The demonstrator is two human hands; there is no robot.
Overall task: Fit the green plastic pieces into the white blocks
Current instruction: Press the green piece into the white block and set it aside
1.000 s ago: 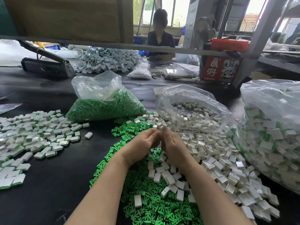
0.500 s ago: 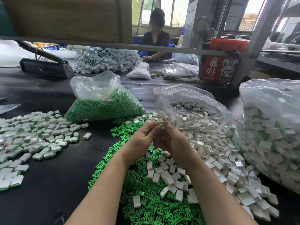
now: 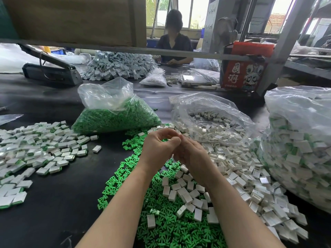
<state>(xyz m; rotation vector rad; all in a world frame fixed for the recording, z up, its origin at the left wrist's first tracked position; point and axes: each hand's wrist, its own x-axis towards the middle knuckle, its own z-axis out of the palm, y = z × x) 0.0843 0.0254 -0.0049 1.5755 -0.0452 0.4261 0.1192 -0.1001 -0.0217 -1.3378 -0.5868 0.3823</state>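
My left hand [image 3: 159, 149] and my right hand [image 3: 194, 158] meet fingertip to fingertip above the black table. Both have curled fingers that pinch a small part between them; the fingers hide it. Below the hands lies a loose heap of green plastic pieces [image 3: 161, 222], with some white blocks [image 3: 182, 194] scattered on top. More loose white blocks [image 3: 232, 167] spread to the right. A spread of white blocks with green showing at their edges [image 3: 35, 149] lies at the left.
Beyond the hands stand a clear bag of green pieces [image 3: 116, 119] and an open bag of white blocks [image 3: 211, 120]. A big bag of white and green blocks [image 3: 300, 149] fills the right. A red box [image 3: 240, 76], a grey tool [image 3: 50, 72] and a seated person [image 3: 173, 43] are at the back.
Both hands stay joined and have risen a little off the pile. The green piece seen between the fingertips half a second ago is now covered by the fingers.
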